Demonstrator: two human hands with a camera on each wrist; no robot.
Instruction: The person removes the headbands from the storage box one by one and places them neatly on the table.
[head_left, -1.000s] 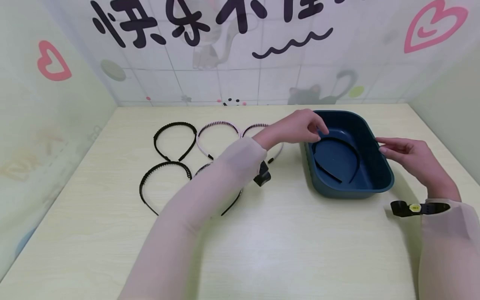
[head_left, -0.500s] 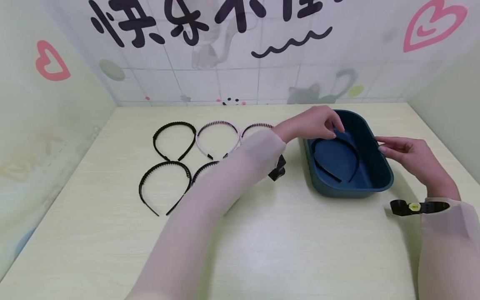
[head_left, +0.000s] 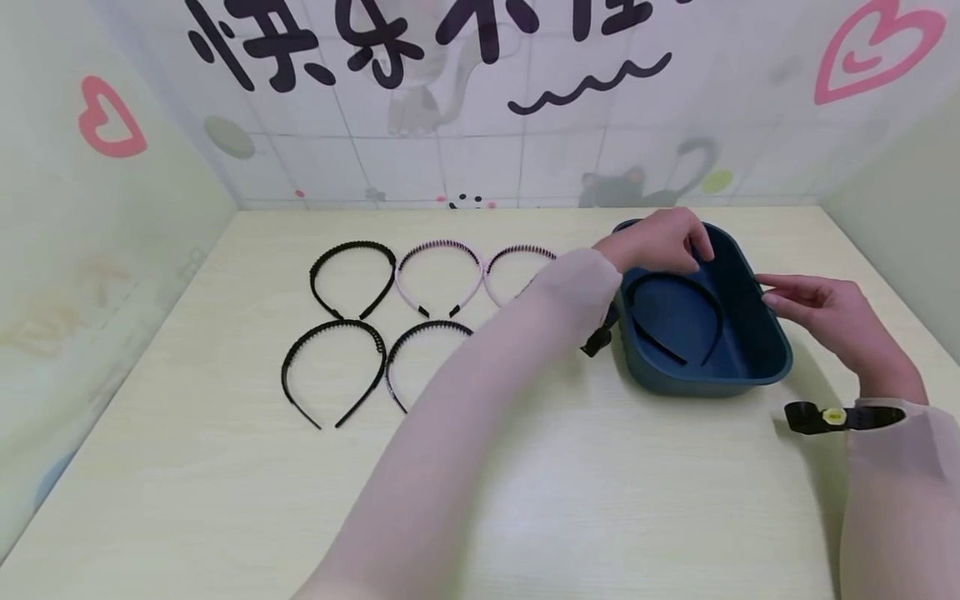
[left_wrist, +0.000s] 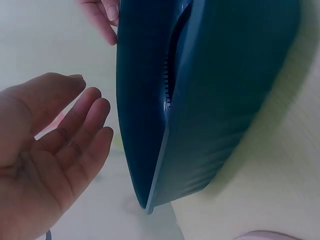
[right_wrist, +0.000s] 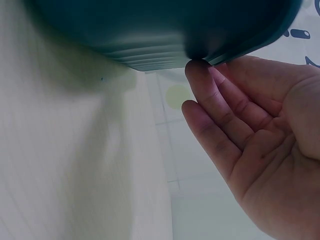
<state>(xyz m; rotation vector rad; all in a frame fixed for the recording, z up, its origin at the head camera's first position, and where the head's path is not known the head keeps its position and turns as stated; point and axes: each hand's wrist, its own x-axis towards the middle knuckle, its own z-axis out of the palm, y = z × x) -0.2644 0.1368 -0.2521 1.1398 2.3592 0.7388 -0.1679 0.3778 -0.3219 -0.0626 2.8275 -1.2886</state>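
Observation:
A dark blue plastic bin (head_left: pixel 697 385) holds a black headband (head_left: pixel 667 350) lying on its floor. Over the bin's back left part is my left hand (head_left: pixel 663 240); its fingers are loosely bent and nothing is between them. The left wrist view has this hand (left_wrist: pixel 55 145) facing the bin's wall (left_wrist: pixel 225 100), with the headband's teeth (left_wrist: pixel 167 75) showing inside. My right hand (head_left: pixel 828 312) reaches the bin's right side, straight fingertips touching just at the rim. From the right wrist view, its fingers (right_wrist: pixel 220 137) meet the outer wall below the rim.
Left of the bin, headbands lie in two rows: a black one (head_left: pixel 352 245) and two pale pink ones (head_left: pixel 438 244) (head_left: pixel 491 287) behind, black toothed ones (head_left: pixel 333 323) (head_left: pixel 431 324) in front. My left sleeve (head_left: pixel 480 400) crosses the light wooden table (head_left: pixel 187 500). A printed wall covering (head_left: pixel 480 158) stands behind.
My left hand has moved right, from the bin's left rim to over its back part. The right hand, the bin and the headband inside stay put.

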